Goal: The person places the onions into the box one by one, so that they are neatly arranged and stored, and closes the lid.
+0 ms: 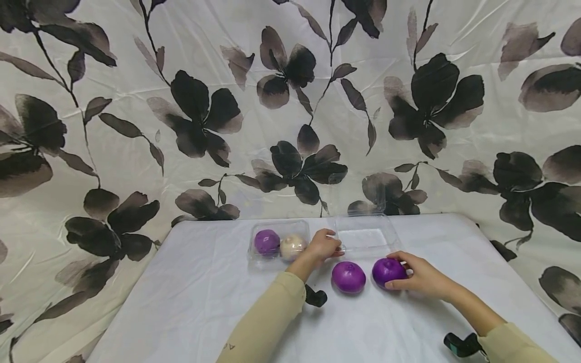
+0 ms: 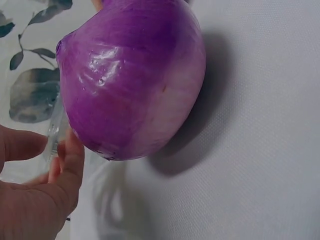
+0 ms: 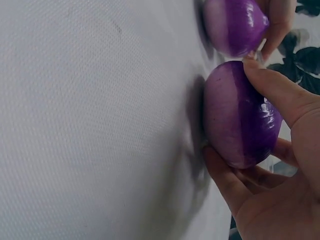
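Observation:
My right hand (image 1: pixel 422 276) grips a purple onion (image 1: pixel 388 272) at the table's right side, thumb and fingers on opposite sides of it. My left hand (image 1: pixel 323 246) pinches the left edge of a clear plastic box (image 1: pixel 363 239), whose lid (image 1: pixel 358 196) stands raised at the back. In the left wrist view, the clear edge (image 2: pixel 53 132) shows between thumb and fingers. Another purple onion (image 1: pixel 348 277) lies on the cloth in front of the box, left of the gripped one; it looms large in the left wrist view.
A second clear box (image 1: pixel 250 258) stands to the left, with a purple onion (image 1: pixel 267 242) and a white onion (image 1: pixel 292 247) in it. White cloth covers the table (image 1: pixel 181 302). Behind it hangs a floral-patterned sheet (image 1: pixel 254 126).

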### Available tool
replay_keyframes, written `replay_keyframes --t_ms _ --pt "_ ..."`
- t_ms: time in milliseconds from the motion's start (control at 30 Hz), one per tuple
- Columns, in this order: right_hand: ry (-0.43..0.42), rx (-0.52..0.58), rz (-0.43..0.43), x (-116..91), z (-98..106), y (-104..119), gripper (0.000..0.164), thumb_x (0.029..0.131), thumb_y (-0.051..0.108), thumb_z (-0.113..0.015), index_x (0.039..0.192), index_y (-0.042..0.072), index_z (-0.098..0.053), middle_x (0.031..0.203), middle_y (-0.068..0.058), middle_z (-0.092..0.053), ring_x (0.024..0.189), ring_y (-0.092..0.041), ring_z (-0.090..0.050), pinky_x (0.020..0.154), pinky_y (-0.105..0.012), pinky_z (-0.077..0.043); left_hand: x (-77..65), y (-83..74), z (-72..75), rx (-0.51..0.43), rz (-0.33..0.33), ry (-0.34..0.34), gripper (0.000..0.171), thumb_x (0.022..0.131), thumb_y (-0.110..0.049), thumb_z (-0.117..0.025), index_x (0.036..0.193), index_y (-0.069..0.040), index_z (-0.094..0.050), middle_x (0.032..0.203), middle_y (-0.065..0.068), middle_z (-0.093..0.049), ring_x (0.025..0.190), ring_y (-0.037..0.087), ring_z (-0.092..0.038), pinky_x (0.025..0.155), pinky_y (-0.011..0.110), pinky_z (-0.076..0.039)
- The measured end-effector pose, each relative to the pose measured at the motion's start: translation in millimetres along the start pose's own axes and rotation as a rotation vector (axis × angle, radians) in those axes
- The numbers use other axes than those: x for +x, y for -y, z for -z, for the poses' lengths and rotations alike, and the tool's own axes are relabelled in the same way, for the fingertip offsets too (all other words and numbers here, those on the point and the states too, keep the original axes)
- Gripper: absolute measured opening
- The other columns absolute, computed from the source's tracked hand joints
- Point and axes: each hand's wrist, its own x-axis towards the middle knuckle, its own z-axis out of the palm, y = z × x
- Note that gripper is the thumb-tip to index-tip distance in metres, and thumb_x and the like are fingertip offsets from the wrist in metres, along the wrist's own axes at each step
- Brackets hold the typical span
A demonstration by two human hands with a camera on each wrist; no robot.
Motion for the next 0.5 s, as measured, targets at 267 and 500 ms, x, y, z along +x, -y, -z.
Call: replay_keyframes --t_ms 267,500 --pt "-0.001 0.001 0.008 1.3 0.5 -2.1 0.069 0.083 0.034 -0.087 0.134 0.000 -0.056 0.123 -0.017 -0.063 0.110 -0.031 -0.063 0.084 -0.035 -0.060 1.5 0.7 0.9 -0.034 -0.031 -0.012 0.047 0.092 0.011 -0.058 0.138 0.014 -0.047 0.097 0.013 -0.055 0.072 0.015 -0.063 0.078 0.025 -0.066" --pt "0.013 0.003 0.007 2.0 0.7 -2.5 0.069 0.083 0.033 -0.086 0.135 0.001 -0.056 0.123 -0.017 -0.063 0.109 -0.030 -0.063 0.083 -0.033 -0.060 1.6 1.6 0.3 -0.086 -0.025 -0.017 0.046 0.093 0.014 -0.057 0.137 0.016 -0.047 0.096 0.012 -0.053 0.067 0.011 -0.063 0.074 0.021 -0.065"
